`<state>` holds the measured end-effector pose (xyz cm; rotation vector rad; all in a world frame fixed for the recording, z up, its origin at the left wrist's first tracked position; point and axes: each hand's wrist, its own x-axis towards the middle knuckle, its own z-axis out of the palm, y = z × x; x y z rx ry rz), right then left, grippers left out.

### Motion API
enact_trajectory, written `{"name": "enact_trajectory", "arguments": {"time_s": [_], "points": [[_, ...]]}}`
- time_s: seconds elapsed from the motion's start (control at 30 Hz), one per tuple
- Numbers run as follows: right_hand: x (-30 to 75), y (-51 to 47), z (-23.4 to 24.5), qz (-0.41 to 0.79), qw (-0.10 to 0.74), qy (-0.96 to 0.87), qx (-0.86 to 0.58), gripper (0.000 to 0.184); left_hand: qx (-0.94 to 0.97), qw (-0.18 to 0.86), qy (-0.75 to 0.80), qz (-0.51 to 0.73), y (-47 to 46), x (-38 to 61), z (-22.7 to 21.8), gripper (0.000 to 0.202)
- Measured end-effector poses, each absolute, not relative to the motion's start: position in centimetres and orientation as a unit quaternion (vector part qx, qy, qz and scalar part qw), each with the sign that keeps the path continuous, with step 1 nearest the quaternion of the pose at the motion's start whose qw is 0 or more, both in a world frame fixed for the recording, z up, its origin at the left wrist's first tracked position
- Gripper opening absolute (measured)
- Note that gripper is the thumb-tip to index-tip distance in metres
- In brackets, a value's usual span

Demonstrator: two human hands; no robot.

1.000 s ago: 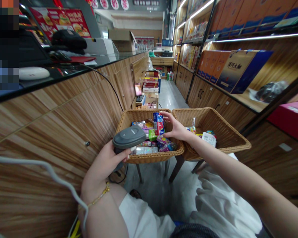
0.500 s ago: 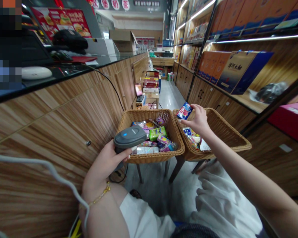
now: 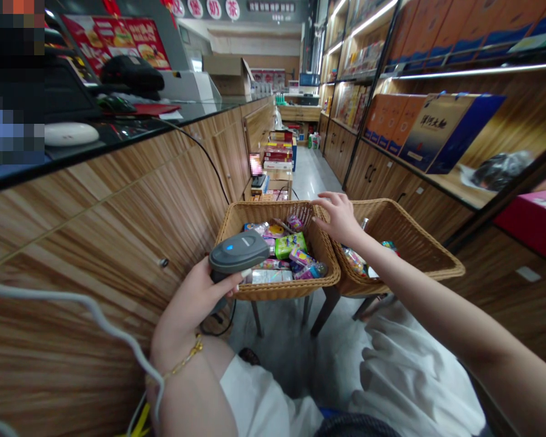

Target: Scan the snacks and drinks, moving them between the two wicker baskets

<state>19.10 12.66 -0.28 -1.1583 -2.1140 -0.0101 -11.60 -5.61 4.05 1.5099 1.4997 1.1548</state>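
My left hand (image 3: 212, 285) is closed round the handle of a grey barcode scanner (image 3: 238, 252), its front over the left wicker basket (image 3: 221, 233). Small colourful packages lie in that basket, among them a green packet (image 3: 290, 245), a silvery box (image 3: 272, 277) and a purple-capped clear item (image 3: 312, 271). My right hand (image 3: 339, 215) hovers above the adjoining rims of the two baskets, fingers stretched apart and nothing seen in them. Below it, the right wicker basket (image 3: 437, 261) holds several bright wrapped items (image 3: 355, 261), partly hidden by my hand and forearm.
A wood-fronted counter (image 3: 118, 224) runs along my left, with a white mouse (image 3: 70, 134) on top. Shelves with orange boxes (image 3: 386, 121) and a blue-beige gift box (image 3: 450, 130) line the right. Stacked boxes (image 3: 277, 155) stand beyond the baskets. A white cable (image 3: 95, 315) hangs at left.
My right hand has let go of the blue-and-red packet and moved left toward the basket rims. A colourful item now shows farther right in the right basket. My left hand and scanner stay put.
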Motion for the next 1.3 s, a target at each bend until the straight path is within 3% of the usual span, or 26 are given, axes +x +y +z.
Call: {"name": "enact_trajectory", "arguments": {"time_s": [0.13, 0.27, 0.53, 0.8, 1.13, 1.3], "points": [[14.9, 13.8, 0.7, -0.033, 0.219, -0.869, -0.442, 0.023, 0.577, 0.357, 0.579, 0.453, -5.5, -11.7, 4.0, 0.037], [11.2, 15.4, 0.1, -0.069, 0.112, -0.887, -0.443, 0.025, 0.577, 0.354, 0.583, 0.450, -5.4, -11.9, 3.7, 0.032], [7.5, 17.9, -1.8, -0.082, 0.099, -0.881, -0.455, 0.032, 0.584, 0.345, 0.589, 0.440, -5.4, -12.5, 3.2, 0.029], [7.7, 17.1, -0.4, -0.079, 0.132, -0.865, -0.478, 0.029, 0.580, 0.340, 0.592, 0.445, -5.5, -12.2, 3.7, 0.032], [13.9, 15.5, 1.4, 0.068, 0.399, -0.756, -0.514, 0.017, 0.595, 0.343, 0.583, 0.435, -5.4, -11.9, 4.0, 0.027], [15.8, 13.9, -0.6, 0.166, 0.422, -0.761, -0.464, 0.013, 0.596, 0.345, 0.580, 0.434, -5.4, -11.4, 4.3, 0.030]]}}
